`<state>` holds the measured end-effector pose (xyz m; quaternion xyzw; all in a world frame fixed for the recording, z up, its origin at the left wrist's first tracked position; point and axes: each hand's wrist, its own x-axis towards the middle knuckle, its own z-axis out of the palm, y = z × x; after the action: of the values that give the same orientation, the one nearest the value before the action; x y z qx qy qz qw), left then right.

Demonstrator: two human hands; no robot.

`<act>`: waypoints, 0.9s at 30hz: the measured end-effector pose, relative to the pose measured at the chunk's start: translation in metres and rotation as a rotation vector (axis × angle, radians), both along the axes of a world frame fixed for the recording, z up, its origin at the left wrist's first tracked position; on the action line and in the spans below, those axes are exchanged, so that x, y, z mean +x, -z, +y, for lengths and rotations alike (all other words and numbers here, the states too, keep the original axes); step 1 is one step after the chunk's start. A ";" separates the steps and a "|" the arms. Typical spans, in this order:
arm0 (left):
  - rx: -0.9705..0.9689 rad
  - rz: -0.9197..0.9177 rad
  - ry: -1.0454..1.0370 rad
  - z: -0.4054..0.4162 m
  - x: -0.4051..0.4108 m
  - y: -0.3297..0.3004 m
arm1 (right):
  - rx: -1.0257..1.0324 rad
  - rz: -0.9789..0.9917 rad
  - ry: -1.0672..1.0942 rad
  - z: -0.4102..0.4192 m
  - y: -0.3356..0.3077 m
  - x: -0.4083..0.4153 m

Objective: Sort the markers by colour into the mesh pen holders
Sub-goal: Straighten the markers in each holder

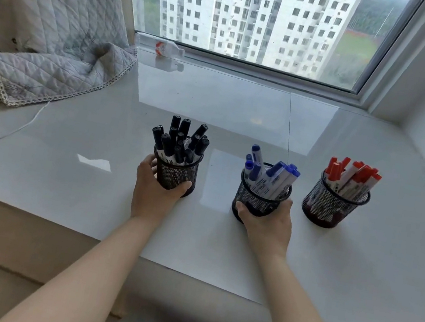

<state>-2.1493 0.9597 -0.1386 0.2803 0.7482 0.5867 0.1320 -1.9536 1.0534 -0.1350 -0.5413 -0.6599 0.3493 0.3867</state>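
The left hand (154, 193) wraps a round black wire-mesh holder of black-capped markers (176, 171); the right hand (268, 222) wraps a matching holder of blue-capped markers (261, 198). At three o'clock stands the red-capped set (334, 202). All rest on a glossy white windowsill (88, 181).

No legible text anywhere; black markers (180, 143), blue markers (268, 176) and red markers (350, 176) carry printed barrel labels, too small and blurred to read; bottle (163, 48) on the sill has a red-white label, also unreadable.
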 end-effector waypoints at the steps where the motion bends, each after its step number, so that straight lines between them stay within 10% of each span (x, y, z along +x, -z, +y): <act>1: -0.013 -0.005 -0.005 -0.004 0.002 0.000 | 0.001 -0.002 -0.005 -0.006 0.000 0.003; 11: -0.224 0.203 0.050 -0.059 0.053 0.003 | -0.014 0.052 -0.058 -0.070 -0.002 0.023; 27: 0.063 0.265 0.303 -0.075 0.104 -0.061 | -0.087 0.180 -0.142 -0.106 -0.019 0.046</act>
<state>-2.0449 0.8852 -0.0773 0.4685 0.6895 0.5413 0.1104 -1.9071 0.9477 -0.1156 -0.4761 -0.6434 0.4513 0.3946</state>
